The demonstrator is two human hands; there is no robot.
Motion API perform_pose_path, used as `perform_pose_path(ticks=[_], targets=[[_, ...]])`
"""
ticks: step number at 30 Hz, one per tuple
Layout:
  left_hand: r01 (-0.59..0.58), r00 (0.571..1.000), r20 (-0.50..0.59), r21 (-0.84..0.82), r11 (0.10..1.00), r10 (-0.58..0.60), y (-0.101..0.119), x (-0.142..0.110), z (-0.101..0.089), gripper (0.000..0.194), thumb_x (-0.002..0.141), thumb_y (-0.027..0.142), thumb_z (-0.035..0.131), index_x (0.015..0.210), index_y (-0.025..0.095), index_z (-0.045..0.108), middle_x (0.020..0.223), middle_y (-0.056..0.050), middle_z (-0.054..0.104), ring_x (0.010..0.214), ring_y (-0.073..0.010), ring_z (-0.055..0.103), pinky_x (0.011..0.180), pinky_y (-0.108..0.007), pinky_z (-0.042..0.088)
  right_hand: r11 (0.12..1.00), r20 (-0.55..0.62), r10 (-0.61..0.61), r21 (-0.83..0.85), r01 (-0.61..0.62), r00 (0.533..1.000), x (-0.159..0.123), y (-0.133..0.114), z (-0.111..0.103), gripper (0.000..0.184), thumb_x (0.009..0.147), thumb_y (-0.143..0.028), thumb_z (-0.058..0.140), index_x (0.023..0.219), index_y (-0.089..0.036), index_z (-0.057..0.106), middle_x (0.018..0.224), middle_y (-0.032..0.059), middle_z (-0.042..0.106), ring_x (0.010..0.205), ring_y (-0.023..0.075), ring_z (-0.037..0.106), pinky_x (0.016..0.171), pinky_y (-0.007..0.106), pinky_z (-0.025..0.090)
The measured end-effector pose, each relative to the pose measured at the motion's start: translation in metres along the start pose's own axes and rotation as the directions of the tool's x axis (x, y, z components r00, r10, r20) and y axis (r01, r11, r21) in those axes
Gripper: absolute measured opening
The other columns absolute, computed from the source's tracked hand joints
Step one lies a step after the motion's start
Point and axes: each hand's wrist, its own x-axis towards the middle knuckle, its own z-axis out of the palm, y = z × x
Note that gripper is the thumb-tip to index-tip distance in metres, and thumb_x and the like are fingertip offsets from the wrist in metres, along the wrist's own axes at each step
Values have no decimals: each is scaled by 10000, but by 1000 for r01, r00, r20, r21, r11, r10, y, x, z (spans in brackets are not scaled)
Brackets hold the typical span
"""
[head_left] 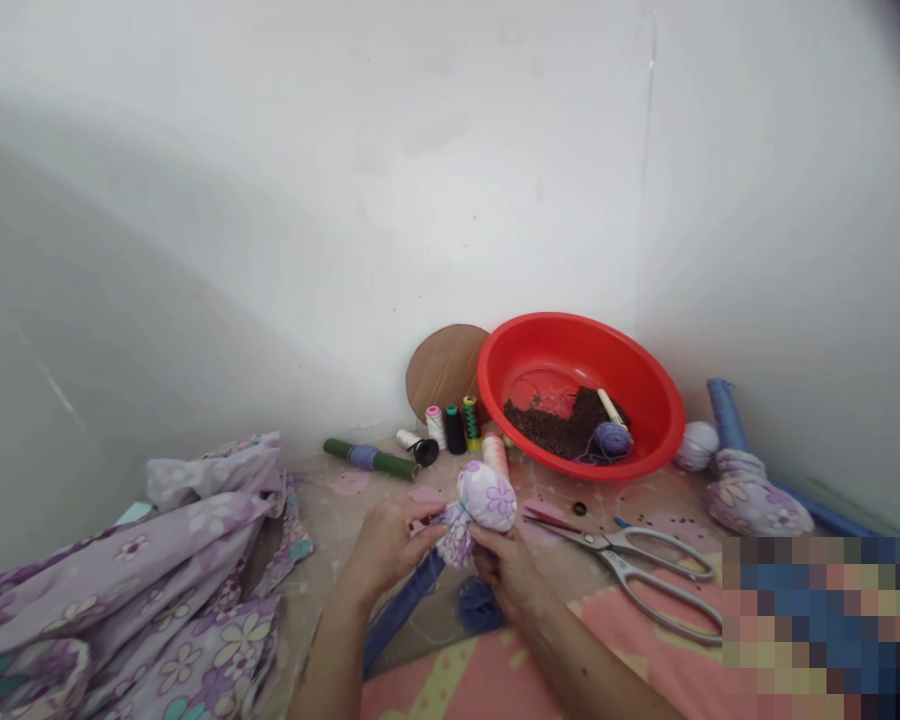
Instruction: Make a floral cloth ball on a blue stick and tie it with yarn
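Note:
Both my hands meet low in the middle of the view around a small stuffed ball of lilac floral cloth. My left hand pinches the gathered cloth at the ball's neck. My right hand grips the same neck from the right, just under the ball. A blue-wrapped stick runs down and left from the bundle. A small ball of purple yarn lies under my right wrist on the mat.
Large metal scissors lie to the right. A red basin with dark grains and yarn stands in the corner, thread spools and a green stick in front of it. Floral fabric is heaped at left. Another cloth-headed blue stick lies at right.

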Motion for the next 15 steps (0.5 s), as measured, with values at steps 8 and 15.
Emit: perform_pose_path(ticks=[8, 15], targets=[[25, 1000, 5, 21, 999, -25, 1, 0, 0, 358, 740, 412, 438, 996, 231, 611, 935, -29, 650, 783, -172, 560, 646, -220, 403, 1000, 0, 4, 10, -4, 1000, 0, 0, 0, 284, 529, -260, 679, 564, -168, 412, 361, -111, 266, 308, 12, 143, 316, 170, 75], [26, 1000, 17, 18, 1000, -26, 10, -2, -5, 314, 716, 345, 459, 943, 214, 632, 905, -30, 656, 781, -174, 558, 658, -222, 402, 1000, 0, -12, -20, 12, 1000, 0, 2, -1, 253, 551, -259, 666, 575, -162, 434, 367, -105, 284, 310, 15, 159, 317, 172, 88]])
